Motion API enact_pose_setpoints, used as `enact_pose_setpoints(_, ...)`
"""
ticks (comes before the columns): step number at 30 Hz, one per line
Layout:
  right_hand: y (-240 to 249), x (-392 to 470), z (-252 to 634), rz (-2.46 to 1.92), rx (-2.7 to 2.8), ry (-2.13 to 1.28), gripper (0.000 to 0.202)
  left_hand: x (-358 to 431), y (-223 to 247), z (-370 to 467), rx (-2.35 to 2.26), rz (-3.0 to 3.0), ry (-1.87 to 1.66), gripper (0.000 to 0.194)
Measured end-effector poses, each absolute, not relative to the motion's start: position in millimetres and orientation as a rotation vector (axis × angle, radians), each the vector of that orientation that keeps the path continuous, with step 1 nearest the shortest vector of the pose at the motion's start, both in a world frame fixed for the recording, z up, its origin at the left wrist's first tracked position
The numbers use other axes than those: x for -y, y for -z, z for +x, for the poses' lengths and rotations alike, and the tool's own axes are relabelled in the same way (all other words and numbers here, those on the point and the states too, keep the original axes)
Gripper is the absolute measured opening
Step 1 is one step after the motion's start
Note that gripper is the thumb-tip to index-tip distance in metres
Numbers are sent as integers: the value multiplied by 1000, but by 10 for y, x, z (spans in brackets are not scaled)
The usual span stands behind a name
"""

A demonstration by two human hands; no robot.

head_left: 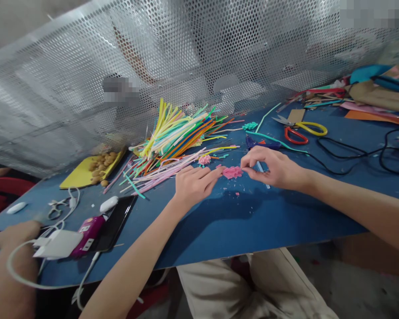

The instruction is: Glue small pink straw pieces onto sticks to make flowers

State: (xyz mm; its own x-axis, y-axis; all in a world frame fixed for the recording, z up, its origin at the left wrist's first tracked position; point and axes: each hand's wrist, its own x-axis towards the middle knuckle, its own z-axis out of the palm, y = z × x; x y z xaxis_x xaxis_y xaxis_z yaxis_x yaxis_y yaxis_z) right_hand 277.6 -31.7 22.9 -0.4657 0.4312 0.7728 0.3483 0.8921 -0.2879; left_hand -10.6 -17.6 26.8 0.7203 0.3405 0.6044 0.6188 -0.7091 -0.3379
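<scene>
A small pink cluster (232, 172), seemingly of short pipe-cleaner pieces, is held above the blue table between my two hands. My left hand (197, 184) pinches its left end, the other fingers curled. At the right end, the thumb and index fingertip of my right hand (264, 167) close together against it. Just behind my left hand lie a lighter pink cluster (205, 160) and loose lilac pipe cleaners (173, 170). Partly hidden behind my right hand is a dark blue tool (264, 144), perhaps a glue gun.
A heap of coloured pipe cleaners (179, 133) lies by the perforated metal screen (199, 53). Scissors (297, 128) and a black cable (349, 153) are at right. At left are a yellow tray (78, 173) of brown balls, a phone (115, 226), a charger (58, 243) and another person's hand (18, 235).
</scene>
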Motion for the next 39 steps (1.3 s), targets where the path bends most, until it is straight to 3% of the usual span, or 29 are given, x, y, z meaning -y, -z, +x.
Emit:
enact_pose_setpoints(9,-250,325,2769,-546,2185,46,12,182,-255,-83,794,-2429,661,26)
enact_pose_setpoints(16,-237,331,2801,-737,1878,-29,17,169,-227,-65,932,-2461,666,26)
enact_pose_setpoints(25,-185,93,2917,-942,1868,-72,10,44,-243,-46,1590,-2402,525,32)
enact_pose_setpoints(30,-88,-40,2958,-1024,1964,-110,5,-63,-199,-101,1709,-2442,513,23)
enact_pose_setpoints(39,-68,-304,3239,-1276,1977,-30,18,-87,-103,64,1736,-2450,662,17)
